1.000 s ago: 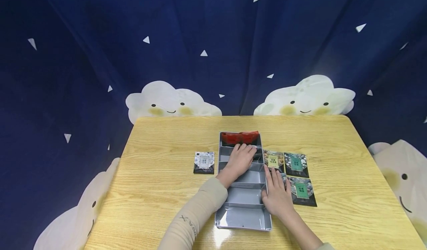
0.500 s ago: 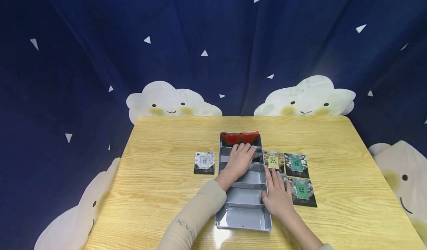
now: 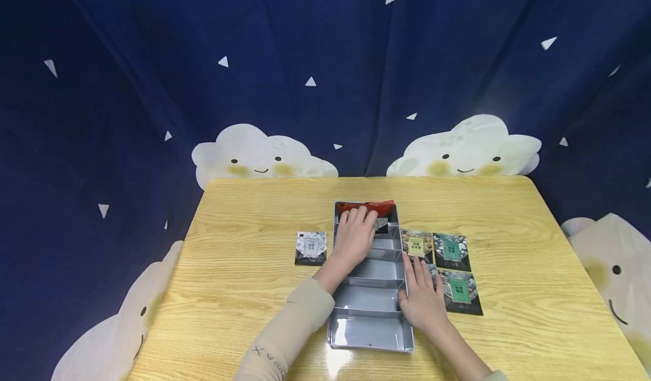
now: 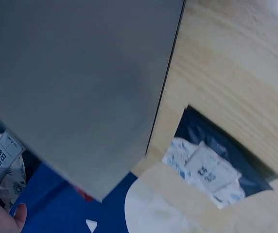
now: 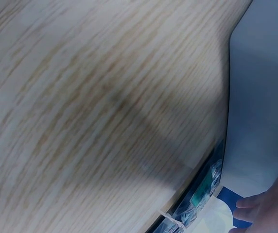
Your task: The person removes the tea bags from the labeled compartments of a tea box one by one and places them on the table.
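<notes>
**A hand holds a small packet over a gray box**

A big dark blue curtain (image 3: 325, 42) hangs at the far side, with white triangles on it. Smiling white clouds (image 3: 261, 149) are on it too.

The wooden counter (image 3: 244, 256) is yellow-brown and shiny. On it sits a long gray box (image 3: 372, 333), reaching from near to far. Thin walls cut it into five spaces in a row.

A cream sleeve (image 3: 287, 327) with dark letters covers the left arm, which comes in from the near side.

The left hand (image 3: 354, 237) is over the far part of the box. Its fingers are bent and close together, and they pinch a small packet. The right hand (image 3: 424, 299) rests at the right side of the box. Its fingers are straight and a little spread, with nothing held in them.

Red packets (image 3: 380, 206) stand in the farthest space, partly behind the left hand. Right of the box lie a yellow-label packet (image 3: 417, 246), a far green-label packet (image 3: 451, 251) and a near green-label packet (image 3: 460, 292). One more packet (image 3: 433, 269) peeks out by the right hand, mostly hidden. A white packet (image 3: 311, 247) lies alone, left of the box.

The pinched packet (image 4: 5, 158) has a pale picture and label. It is by the wall between the two farthest spaces; I cannot tell if it touches that wall.
</notes>
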A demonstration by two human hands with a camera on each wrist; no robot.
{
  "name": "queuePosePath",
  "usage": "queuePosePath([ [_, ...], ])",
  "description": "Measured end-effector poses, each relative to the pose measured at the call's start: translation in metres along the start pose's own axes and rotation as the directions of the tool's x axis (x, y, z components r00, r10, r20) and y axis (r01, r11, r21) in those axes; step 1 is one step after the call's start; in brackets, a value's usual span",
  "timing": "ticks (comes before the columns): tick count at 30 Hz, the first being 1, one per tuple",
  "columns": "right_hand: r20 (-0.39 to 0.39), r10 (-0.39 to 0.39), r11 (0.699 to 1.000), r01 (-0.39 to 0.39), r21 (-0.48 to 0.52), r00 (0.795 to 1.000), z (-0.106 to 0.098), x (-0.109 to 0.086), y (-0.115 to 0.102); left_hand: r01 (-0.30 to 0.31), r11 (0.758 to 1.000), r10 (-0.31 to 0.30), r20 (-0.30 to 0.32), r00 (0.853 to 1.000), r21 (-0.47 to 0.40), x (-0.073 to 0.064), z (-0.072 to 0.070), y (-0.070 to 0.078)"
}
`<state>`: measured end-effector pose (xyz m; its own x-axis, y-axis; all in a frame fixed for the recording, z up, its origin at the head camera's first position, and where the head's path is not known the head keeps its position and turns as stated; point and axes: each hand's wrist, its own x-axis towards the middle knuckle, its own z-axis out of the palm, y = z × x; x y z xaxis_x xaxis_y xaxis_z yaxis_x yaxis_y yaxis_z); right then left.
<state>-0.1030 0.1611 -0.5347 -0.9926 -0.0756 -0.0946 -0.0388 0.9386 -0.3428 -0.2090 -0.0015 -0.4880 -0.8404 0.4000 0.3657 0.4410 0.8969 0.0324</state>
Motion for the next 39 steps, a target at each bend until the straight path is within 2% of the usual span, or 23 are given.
queuePosePath([
  [6,-0.006,-0.003,1.0,0.003,0.007,1.0,0.001,-0.001,0.001,0.063,0.995,-0.068,-0.068,0.995,-0.079,-0.004,-0.014,-0.016],
  [11,-0.006,-0.01,1.0,0.01,0.016,1.0,0.001,-0.001,0.0,0.1,0.989,-0.111,-0.102,0.989,-0.107,-0.01,-0.025,-0.031],
  [18,-0.009,-0.006,1.0,0.007,0.013,1.0,0.001,-0.001,0.001,0.158,0.98,-0.171,-0.1,0.98,-0.12,-0.02,-0.037,-0.055],
  [23,-0.01,-0.008,1.0,0.008,0.019,1.0,0.002,0.0,0.002,0.196,0.973,-0.207,-0.092,0.974,-0.121,-0.031,-0.039,-0.073],
  [30,0.001,-0.004,1.0,0.004,0.015,1.0,0.002,0.0,0.003,0.232,0.966,-0.243,-0.084,0.966,-0.116,-0.052,-0.035,-0.098],
  [39,-0.004,-0.007,1.0,0.007,0.019,1.0,0.001,0.0,0.001,0.309,0.943,-0.313,-0.013,0.95,-0.122,-0.079,-0.027,-0.129],
])
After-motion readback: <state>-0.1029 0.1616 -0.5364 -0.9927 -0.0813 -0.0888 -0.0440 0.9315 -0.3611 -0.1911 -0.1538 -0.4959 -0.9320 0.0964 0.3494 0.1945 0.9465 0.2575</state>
